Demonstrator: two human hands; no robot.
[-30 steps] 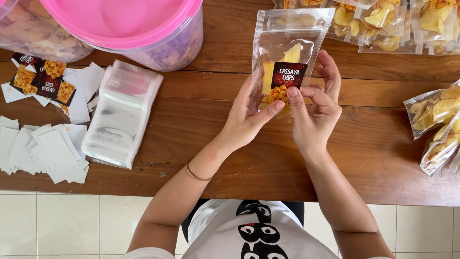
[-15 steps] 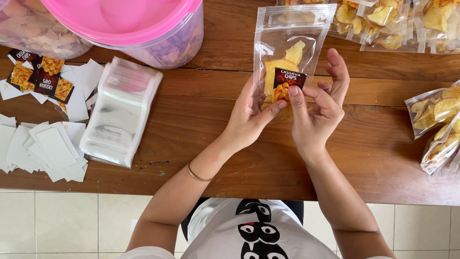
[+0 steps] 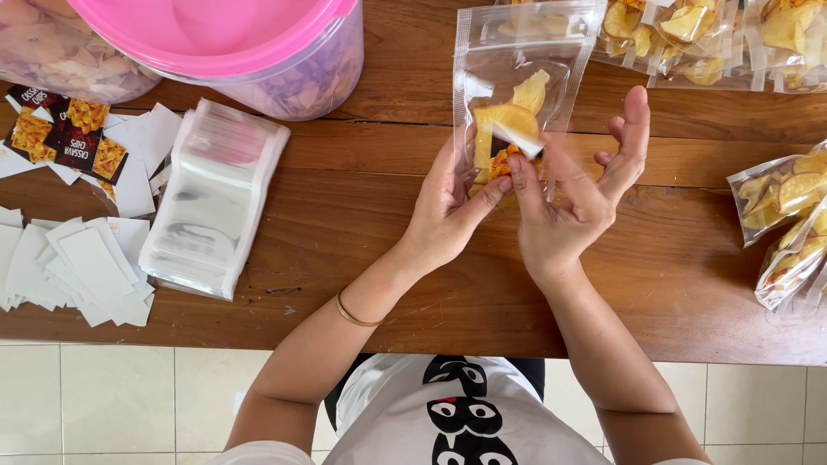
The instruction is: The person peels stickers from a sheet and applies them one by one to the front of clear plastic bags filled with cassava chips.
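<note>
A clear zip pouch (image 3: 517, 95) is being held upright above the wooden table (image 3: 413, 232), near its far edge, with the sealed bottom toward the person and the open mouth pointing away. Inside it, a few yellow chips (image 3: 510, 120) are being kept together with a small printed label card (image 3: 502, 159). The lower part of the pouch is being pinched by the left hand (image 3: 448, 211), whose thumb is pressed on the front and whose fingers are hidden behind, probably so that the card is not sliding down. The same lower part is being touched by the right hand (image 3: 573, 202): its thumb and forefinger are closed narrowly on the film at the card, while the other fingers are spread wide and lifted, as if to keep them off the plastic.

To the left of the pouch, a stack of empty pouches (image 3: 215, 202) is lying within easy reach. Further left of the pouch, white label cards (image 3: 90, 267) are being kept face down, with some printed ones (image 3: 65, 138) face up. A pink-lidded tub (image 3: 250, 43) is standing left of the pouch at the far edge. To the right of the pouch, filled chip bags (image 3: 784, 207) are being collected.
</note>
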